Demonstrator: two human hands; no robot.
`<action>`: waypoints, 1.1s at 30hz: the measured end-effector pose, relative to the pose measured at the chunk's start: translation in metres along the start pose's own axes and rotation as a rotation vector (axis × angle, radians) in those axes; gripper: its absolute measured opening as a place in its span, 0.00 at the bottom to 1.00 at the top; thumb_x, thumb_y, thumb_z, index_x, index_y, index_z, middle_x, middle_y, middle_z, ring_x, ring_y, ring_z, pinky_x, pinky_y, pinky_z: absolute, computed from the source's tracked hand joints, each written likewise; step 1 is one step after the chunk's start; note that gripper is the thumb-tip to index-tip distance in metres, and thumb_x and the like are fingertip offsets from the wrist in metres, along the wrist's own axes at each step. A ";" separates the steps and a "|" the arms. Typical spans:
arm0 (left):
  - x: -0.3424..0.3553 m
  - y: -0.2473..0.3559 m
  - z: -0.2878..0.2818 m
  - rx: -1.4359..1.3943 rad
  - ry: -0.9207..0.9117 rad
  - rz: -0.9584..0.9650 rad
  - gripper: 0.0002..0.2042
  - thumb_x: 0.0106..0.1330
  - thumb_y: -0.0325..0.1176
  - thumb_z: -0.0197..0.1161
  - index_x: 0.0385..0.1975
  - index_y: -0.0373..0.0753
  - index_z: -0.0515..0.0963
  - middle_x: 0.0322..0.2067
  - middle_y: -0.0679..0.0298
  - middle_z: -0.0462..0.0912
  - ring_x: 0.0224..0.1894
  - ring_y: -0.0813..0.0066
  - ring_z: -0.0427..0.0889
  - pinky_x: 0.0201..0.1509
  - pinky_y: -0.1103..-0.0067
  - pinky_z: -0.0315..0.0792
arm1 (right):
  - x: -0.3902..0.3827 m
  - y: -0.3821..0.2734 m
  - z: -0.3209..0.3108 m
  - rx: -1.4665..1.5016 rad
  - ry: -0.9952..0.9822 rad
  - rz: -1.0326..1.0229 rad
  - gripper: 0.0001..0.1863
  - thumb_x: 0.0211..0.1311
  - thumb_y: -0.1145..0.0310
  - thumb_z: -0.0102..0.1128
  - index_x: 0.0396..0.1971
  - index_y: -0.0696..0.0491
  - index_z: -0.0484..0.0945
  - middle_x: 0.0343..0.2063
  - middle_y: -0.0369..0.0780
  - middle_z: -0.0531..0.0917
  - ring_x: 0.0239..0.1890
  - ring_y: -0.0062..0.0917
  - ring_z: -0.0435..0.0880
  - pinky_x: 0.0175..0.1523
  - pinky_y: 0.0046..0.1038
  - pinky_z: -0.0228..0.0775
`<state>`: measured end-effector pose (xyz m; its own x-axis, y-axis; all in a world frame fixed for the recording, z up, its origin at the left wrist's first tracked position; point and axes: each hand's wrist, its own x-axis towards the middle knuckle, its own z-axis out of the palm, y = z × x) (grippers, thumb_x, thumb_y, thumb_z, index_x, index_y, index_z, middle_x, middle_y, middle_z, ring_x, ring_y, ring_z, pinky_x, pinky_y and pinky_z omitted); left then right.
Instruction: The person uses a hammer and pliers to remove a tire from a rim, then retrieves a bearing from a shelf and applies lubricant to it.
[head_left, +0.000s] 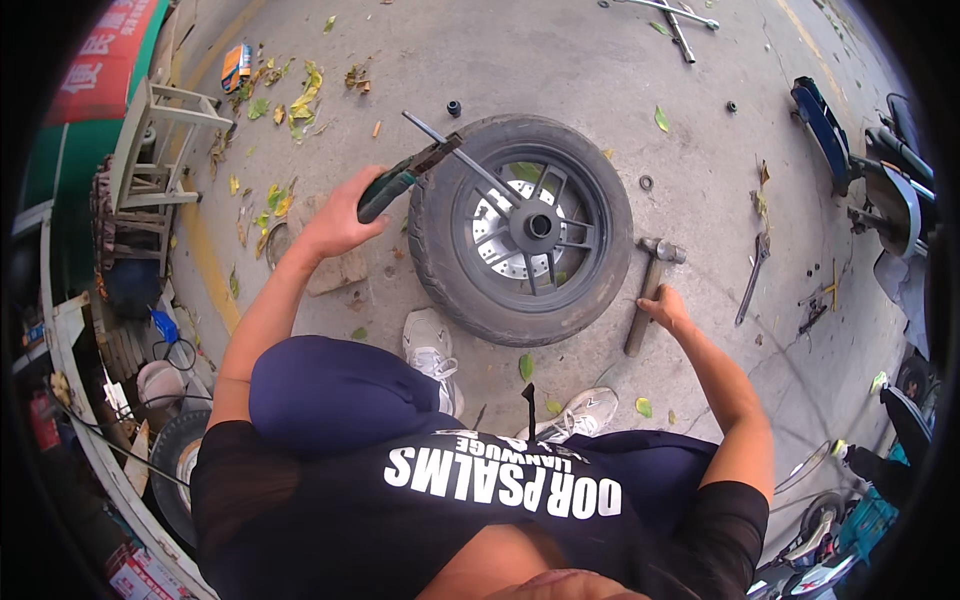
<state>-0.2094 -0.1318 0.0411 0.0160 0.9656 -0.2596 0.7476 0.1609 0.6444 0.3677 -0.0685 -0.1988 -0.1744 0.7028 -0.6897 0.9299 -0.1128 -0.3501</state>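
A motorcycle wheel (598,280) with a black tyre, dark spokes and a drilled brake disc (497,254) lies flat on the ground in front of me. My left hand (343,215) is closed round green-handled pliers (392,187) at the wheel's left side. Their jaws clamp a thin metal rod (478,170), which slants across the tyre with its lower end by the hub (540,226). Right of the tyre, my right hand (668,308) has its fingers on the handle of a hammer (643,312), whose metal head points away from me. Whether the hammer rests on the ground is hard to judge.
A small black socket-like part (454,107) and a ring (646,183) lie near the tyre. A wrench (752,280) is farther right, a cross-shaped lug wrench (682,30) at the far side. Wooden stools (160,150) stand left; scooter parts (895,200) sit right. Leaves litter the concrete.
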 end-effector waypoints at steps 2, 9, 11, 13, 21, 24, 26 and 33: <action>0.012 0.036 0.009 0.127 -0.094 0.110 0.27 0.48 0.33 0.63 0.52 0.37 0.68 0.41 0.54 0.75 0.44 0.55 0.76 0.50 0.68 0.70 | -0.006 -0.019 -0.009 0.055 -0.027 0.105 0.25 0.44 0.59 0.68 0.35 0.65 0.78 0.33 0.53 0.84 0.38 0.40 0.85 0.44 0.36 0.76; 0.054 0.062 0.030 0.368 -0.197 0.295 0.29 0.43 0.29 0.66 0.51 0.38 0.68 0.42 0.53 0.76 0.47 0.51 0.76 0.50 0.65 0.71 | -0.029 -0.023 -0.017 0.216 0.129 0.127 0.24 0.46 0.61 0.63 0.38 0.65 0.71 0.30 0.57 0.82 0.37 0.46 0.84 0.43 0.38 0.76; 0.057 0.063 0.026 0.402 -0.137 0.328 0.30 0.43 0.29 0.66 0.52 0.38 0.68 0.40 0.54 0.75 0.45 0.51 0.76 0.48 0.65 0.71 | -0.036 -0.033 -0.024 0.317 0.117 0.169 0.22 0.49 0.64 0.60 0.38 0.64 0.68 0.29 0.58 0.81 0.35 0.48 0.83 0.42 0.40 0.75; 0.061 0.067 0.025 0.440 -0.113 0.347 0.30 0.43 0.29 0.67 0.51 0.38 0.69 0.38 0.55 0.74 0.43 0.51 0.76 0.46 0.65 0.70 | -0.041 -0.036 -0.030 0.344 0.105 0.175 0.20 0.51 0.67 0.58 0.38 0.64 0.65 0.28 0.59 0.80 0.35 0.49 0.83 0.42 0.42 0.75; 0.068 0.088 0.038 0.702 -0.136 0.509 0.26 0.43 0.32 0.67 0.46 0.35 0.72 0.31 0.58 0.71 0.36 0.59 0.74 0.38 0.69 0.68 | -0.035 -0.014 -0.025 0.218 0.116 0.037 0.16 0.56 0.71 0.56 0.38 0.64 0.62 0.30 0.62 0.79 0.36 0.58 0.79 0.41 0.48 0.71; 0.059 0.078 0.057 0.729 -0.125 0.519 0.27 0.42 0.34 0.68 0.46 0.35 0.72 0.31 0.59 0.71 0.35 0.61 0.74 0.38 0.70 0.68 | -0.039 -0.021 -0.031 0.201 0.100 0.066 0.15 0.56 0.71 0.56 0.38 0.62 0.62 0.29 0.62 0.78 0.36 0.58 0.79 0.41 0.49 0.70; 0.057 0.075 0.065 0.697 -0.110 0.470 0.29 0.42 0.34 0.69 0.47 0.35 0.71 0.31 0.60 0.71 0.36 0.61 0.74 0.39 0.71 0.68 | -0.038 -0.016 -0.029 0.183 0.115 0.037 0.15 0.57 0.70 0.55 0.39 0.60 0.62 0.29 0.60 0.78 0.35 0.56 0.79 0.40 0.48 0.70; 0.056 0.081 0.077 0.699 -0.184 0.311 0.29 0.39 0.36 0.73 0.44 0.34 0.69 0.32 0.58 0.72 0.36 0.59 0.76 0.40 0.70 0.71 | -0.042 -0.016 -0.043 0.024 0.251 -0.074 0.13 0.59 0.69 0.56 0.37 0.58 0.64 0.23 0.52 0.79 0.26 0.49 0.80 0.32 0.45 0.71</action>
<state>-0.0970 -0.0810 0.0232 0.3568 0.8859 -0.2963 0.9341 -0.3358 0.1210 0.3741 -0.0662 -0.1373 -0.1530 0.8617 -0.4837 0.9092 -0.0691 -0.4107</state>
